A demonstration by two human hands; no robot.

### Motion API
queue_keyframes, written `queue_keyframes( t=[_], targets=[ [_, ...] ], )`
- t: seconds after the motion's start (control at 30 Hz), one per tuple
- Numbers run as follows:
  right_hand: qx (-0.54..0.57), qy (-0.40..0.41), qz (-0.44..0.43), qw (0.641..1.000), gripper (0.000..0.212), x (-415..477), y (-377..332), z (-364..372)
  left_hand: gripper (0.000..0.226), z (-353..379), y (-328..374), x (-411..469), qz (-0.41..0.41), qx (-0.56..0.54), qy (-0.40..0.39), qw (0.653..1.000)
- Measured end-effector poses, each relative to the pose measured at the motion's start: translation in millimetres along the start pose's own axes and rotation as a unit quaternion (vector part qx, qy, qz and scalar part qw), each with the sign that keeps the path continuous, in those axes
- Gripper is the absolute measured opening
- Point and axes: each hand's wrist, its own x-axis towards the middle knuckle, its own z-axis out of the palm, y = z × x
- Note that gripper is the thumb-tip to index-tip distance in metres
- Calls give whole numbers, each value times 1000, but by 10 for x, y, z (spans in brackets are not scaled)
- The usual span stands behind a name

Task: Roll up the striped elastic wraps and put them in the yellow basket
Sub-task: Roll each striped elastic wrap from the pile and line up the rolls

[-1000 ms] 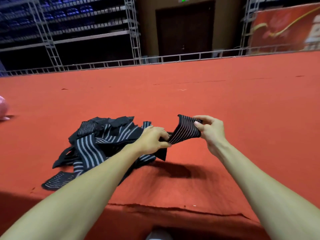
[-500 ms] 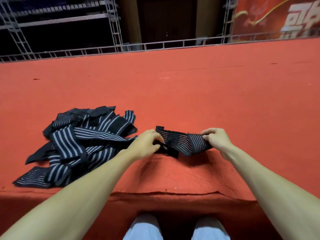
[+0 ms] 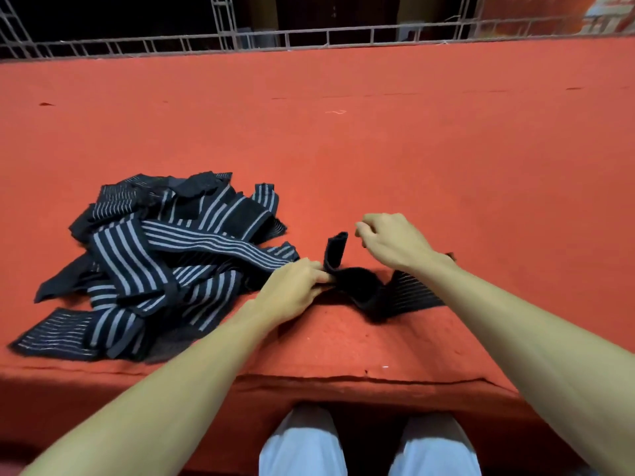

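Pinching one striped wrap (image 3: 364, 290) in our left hand (image 3: 295, 286), we hover our right hand (image 3: 391, 242) above it, loosely curled, empty. Rolling has barely begun; the pile (image 3: 165, 262) lies unrolled alongside on the red counter (image 3: 412, 149), and we see no basket.

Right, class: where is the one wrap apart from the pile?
Head view: the separate wrap lies near the table's front edge, right of the pile, pinched by the left hand, running under the right forearm.
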Motion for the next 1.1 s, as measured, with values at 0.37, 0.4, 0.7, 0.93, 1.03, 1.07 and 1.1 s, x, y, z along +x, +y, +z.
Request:
queue_keyframes(
  t=[0.37,0.4,0.7,0.93,1.03,1.07,1.1],
  targets=[
    [24,-152,131,979,40,172,-365,350,38,-75,-275,-361,-17,-59,29,998],
    [61,-183,145,970,32,139,-379,348,35,-84,-319,-399,-21,-38,37,998],
    [235,-149,228,933,39,-66,-410,497,46,-246,-257,-507,-81,-33,-96,991],
    [261,-88,234,932,20,-93,-310,630,50,-186,-343,-566,-128,-99,-91,983],
    [267,-78,209,938,13,-130,-149,568,56,-174,-374,-542,-140,-91,-101,981],
    [270,-80,202,938,15,-157,-102,527,57,-174,-371,-534,-144,-84,-102,981],
    [273,-81,197,938,17,-185,-58,481,58,-177,-360,-526,-149,-77,-101,981]
  ],
)
